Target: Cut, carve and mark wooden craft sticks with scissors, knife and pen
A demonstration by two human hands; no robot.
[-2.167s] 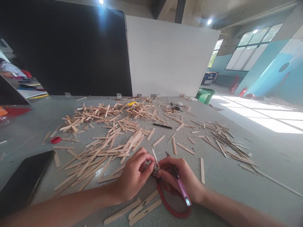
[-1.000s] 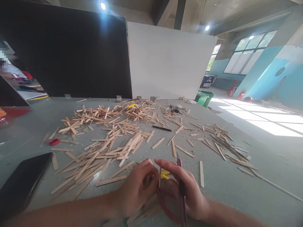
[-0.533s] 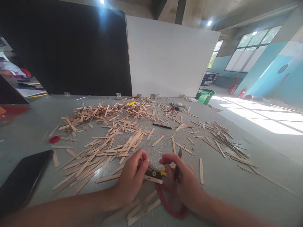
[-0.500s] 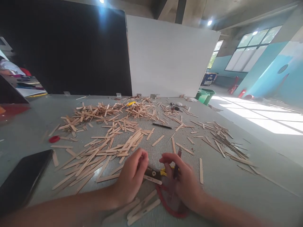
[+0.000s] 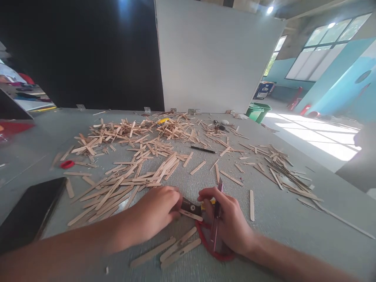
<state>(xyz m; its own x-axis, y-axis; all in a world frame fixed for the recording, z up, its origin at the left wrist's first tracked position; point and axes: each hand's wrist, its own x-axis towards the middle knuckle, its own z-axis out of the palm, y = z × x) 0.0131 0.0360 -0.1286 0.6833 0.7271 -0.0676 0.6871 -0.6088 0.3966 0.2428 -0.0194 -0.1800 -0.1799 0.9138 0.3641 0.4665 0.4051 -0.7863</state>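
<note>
Your right grip (image 5: 227, 215) is closed around a slim pink-and-dark craft knife (image 5: 215, 231), its blade pointing up and away, while index finger and thumb stand slightly apart. Your left grip (image 5: 157, 207) is curled, knuckles up; you cannot tell from here whether it has hold of anything, since its fingertips are hidden.

Nearest you on the grey table (image 5: 282, 246) lie three flat, pale wooden craft sticks with rounded ends (image 5: 180, 253), side by side below your hands; at least one has a dark hole or notch. Just past them, between your hands, is a pair of scissors with dark blades, a round pivot, some yellow and a red loop handle (image 5: 193, 208), its loop lying beneath your right hand. Another pale wooden stick (image 5: 190, 215) lies along the blades, one end at your left fingers.

To your left you have a black flat rectangular device (image 5: 32, 207); to your right, a single upright-lying wooden stick (image 5: 252, 205). Farther out come a red ring (image 5: 67, 164), heaped loose wooden sticks (image 5: 120, 135), a black pen (image 5: 203, 149) and dark keys (image 5: 219, 126). Black (image 5: 96, 55) and white panels (image 5: 211, 58) stand behind, with a green bin (image 5: 258, 111) beyond on the right.
</note>
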